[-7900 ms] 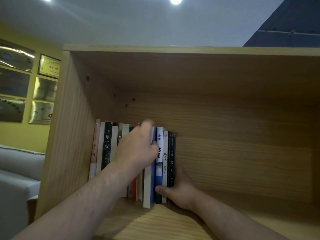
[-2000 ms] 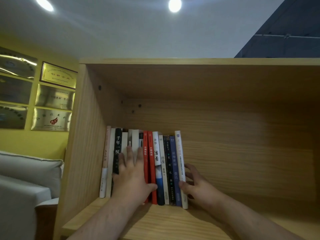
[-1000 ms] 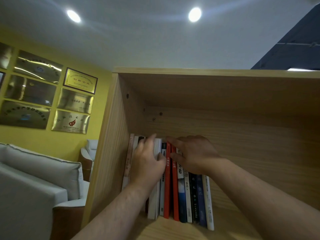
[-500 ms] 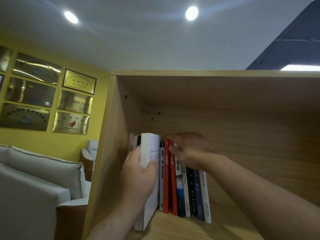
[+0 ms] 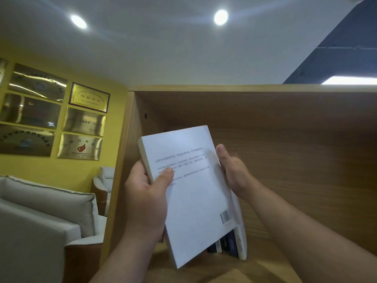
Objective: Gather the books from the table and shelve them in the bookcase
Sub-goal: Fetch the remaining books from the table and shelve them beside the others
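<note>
Head view: the white paperback point(image 5: 193, 190) is out of the row and up in front of the open shelf. Half a second ago it stood edge-on at the left end of the books, partly drawn out by the left hand alone. Now its back cover faces the camera, with printed lines across the upper half and a barcode near the lower right corner. My reading is that this book is unshelved again, probably to be turned or put in elsewhere, so one book is yet to go back.

Its long axis runs nearly upright and leans, with the top edge to the left and far and the bottom corner to the right and near. The text reads right way up, so the head of the book points up. The page block shows along the left edge, which puts the spine on the right.

The left hand point(image 5: 146, 193) grips the left edge, thumb on the cover and fingers behind. The right hand point(image 5: 232, 172) holds the spine side, thumb along the edge, with its fingers hidden behind the book.

Below the paperback's lower corner, the feet of the shelved books point(image 5: 226, 245) show upright on the wooden bookcase point(image 5: 285, 160). To the left are gold plaques point(image 5: 81, 146) on a yellow wall and a pale sofa point(image 5: 40, 201).
</note>
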Motion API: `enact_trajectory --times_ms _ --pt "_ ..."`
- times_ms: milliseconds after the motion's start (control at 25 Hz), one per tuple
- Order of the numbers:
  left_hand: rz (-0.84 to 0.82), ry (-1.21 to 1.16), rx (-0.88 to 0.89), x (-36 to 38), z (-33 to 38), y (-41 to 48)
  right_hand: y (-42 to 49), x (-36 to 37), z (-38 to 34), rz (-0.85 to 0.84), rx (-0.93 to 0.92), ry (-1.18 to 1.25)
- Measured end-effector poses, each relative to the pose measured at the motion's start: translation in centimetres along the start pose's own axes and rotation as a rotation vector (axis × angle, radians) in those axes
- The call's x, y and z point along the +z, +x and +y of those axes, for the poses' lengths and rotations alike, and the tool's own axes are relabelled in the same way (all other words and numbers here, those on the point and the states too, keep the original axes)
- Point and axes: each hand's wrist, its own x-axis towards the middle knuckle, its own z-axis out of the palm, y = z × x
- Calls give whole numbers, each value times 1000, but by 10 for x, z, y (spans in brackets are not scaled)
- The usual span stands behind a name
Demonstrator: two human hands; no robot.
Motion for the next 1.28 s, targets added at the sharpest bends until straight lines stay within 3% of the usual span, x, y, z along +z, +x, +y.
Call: enact_trajectory --times_ms 120,280,360,440,560,720,960,1040,1200,1280 --pt "-38 -32 -85 22 -7 9 -9 -4 1 81 -25 44" --pt "-200 -30 -141 27 -20 22 -30 -44 16 231 -17 306" --pt "-136 221 -187 20 -44 26 -42 -72 24 273 10 367" --pt "-177 488 -216 15 -68 23 -53 -92 33 317 54 439" --pt "-176 729 -141 18 -86 21 -63 -102 53 342 100 479" --pt "-106 983 -100 29 -90 23 -65 -89 77 316 180 498" --pt "-202 1177 -54 36 -103 19 -57 -72 93 310 215 331" --pt "-214 1128 -62 40 -103 19 -56 -68 98 299 236 302" --pt "-101 690 -295 52 -94 27 -54 -62 105 293 249 314" --pt "-55 594 -377 54 -91 31 -54 -60 106 294 262 338"
